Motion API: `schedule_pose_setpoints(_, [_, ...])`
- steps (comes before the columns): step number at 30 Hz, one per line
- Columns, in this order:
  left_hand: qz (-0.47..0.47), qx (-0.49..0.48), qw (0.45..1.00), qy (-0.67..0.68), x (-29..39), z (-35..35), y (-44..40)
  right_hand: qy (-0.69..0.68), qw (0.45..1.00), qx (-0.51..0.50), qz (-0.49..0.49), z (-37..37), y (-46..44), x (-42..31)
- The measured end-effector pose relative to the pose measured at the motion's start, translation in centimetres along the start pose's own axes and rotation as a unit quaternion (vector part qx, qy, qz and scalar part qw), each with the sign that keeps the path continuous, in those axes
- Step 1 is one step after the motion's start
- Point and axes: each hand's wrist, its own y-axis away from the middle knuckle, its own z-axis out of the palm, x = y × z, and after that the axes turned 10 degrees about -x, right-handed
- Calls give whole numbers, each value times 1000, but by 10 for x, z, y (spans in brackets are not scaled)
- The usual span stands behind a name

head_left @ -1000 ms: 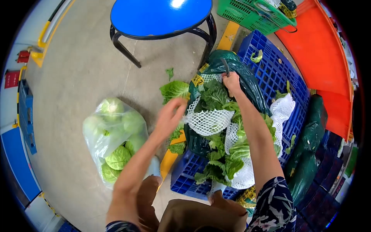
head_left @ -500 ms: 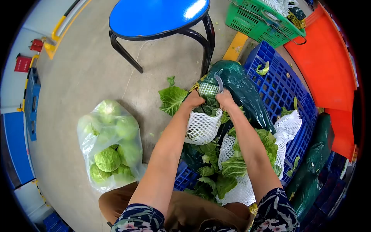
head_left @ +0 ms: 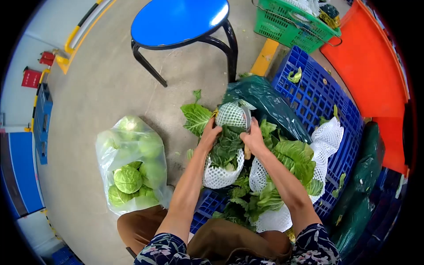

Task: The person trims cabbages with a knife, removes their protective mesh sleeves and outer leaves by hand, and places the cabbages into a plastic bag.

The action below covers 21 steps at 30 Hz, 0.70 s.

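Between my two hands is a leafy cabbage [head_left: 226, 145], with white foam net around its upper part and another white foam net [head_left: 223, 175] at its lower end. My left hand [head_left: 210, 134] is closed on the cabbage's left side. On the right side, my right hand [head_left: 253, 138] grips a knife [head_left: 247, 153] with a wooden handle, its curved blade along the netted part, the thumb near the leaves. A dark green plastic bag [head_left: 269, 104] lies behind. Loose leaves [head_left: 293, 163] and more nets spread to the right, over a blue crate [head_left: 316, 88].
A clear bag of round cabbages [head_left: 128, 179] rests on the floor at left. A blue stool [head_left: 179, 22] stands ahead, a green basket [head_left: 287, 26] at the upper right. Orange sheeting [head_left: 366, 66] and filled dark green bags [head_left: 360, 176] are on the right.
My left hand came across to the cabbage and took hold of it. The lower foam net has moved down toward me, baring leaves between the two nets. The cabbage has tilted more upright in view.
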Motion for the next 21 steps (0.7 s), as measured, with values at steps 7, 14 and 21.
schedule_pose_setpoints(7, [116,-118,981,102,24,76,37,91,982,103,-129,-17,166,-59])
schedule_pose_setpoints(14, [163,-166,948,-215,7,141,27,-263,949,168,-44,-68,236,-25])
schedule_pose_setpoints(21, [85,-36,946,-311,68,195,71,76,974,212,-40,-118,182,-50])
